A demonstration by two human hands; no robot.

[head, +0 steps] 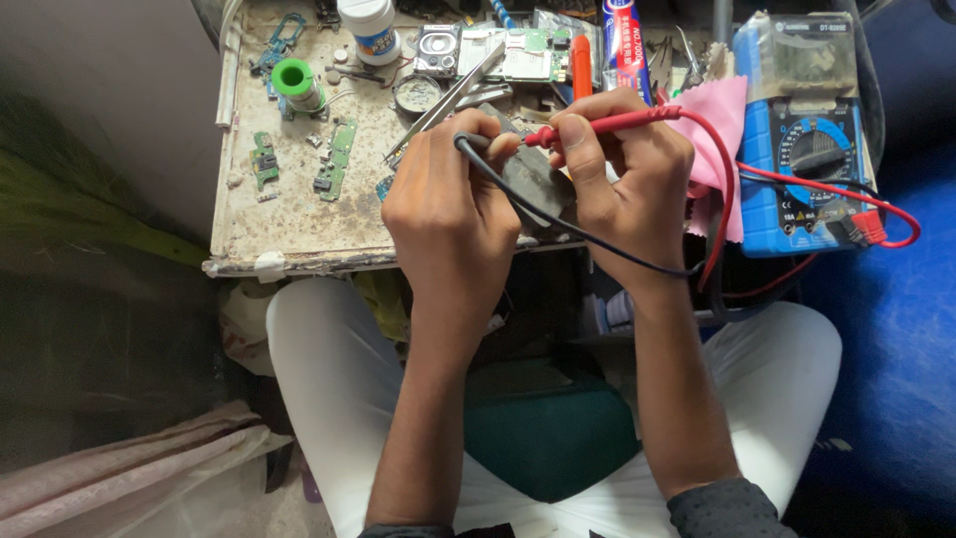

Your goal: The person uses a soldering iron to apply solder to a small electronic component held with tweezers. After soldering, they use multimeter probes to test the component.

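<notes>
My left hand grips a black meter probe, its black lead running right across my wrist. My right hand pinches a red meter probe, tip pointing left. Both probe tips meet at a dark grey flat device held between the two hands, mostly hidden by my fingers. The red lead loops over to a blue multimeter at the right.
A worn small workbench carries green circuit boards, a green solder spool, a white jar, tweezers, a tube and a pink cloth. My legs in white trousers are below.
</notes>
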